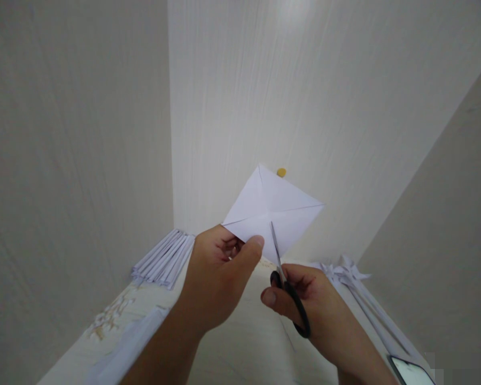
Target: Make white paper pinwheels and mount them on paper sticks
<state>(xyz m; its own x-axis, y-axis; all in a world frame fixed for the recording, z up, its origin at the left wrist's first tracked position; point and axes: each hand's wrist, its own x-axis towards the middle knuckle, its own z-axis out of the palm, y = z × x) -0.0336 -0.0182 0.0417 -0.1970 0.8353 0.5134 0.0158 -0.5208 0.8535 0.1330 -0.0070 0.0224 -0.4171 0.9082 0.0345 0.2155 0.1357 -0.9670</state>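
Observation:
A square white sheet of paper [292,192] with crossing diagonal crease lines is held up in the middle of the view. My left hand [220,272] pinches its lower left edge, thumb on top and fingers underneath. In my right hand [308,299] are black-handled scissors [297,307], with fingers and thumb around the handles. Their blades lie along the crease that runs from the lower corner, and the tip reaches close to the centre of the sheet. Part of the far blade is hidden by the paper.
Several rolled white paper sticks [164,259] lie at the left. White paper pinwheel shapes on sticks [348,272] rest at the right, near a phone [411,371]. More white paper [132,342] lies front left. Pale walls [224,107] enclose the table, with a yellow spot [281,172] behind the sheet.

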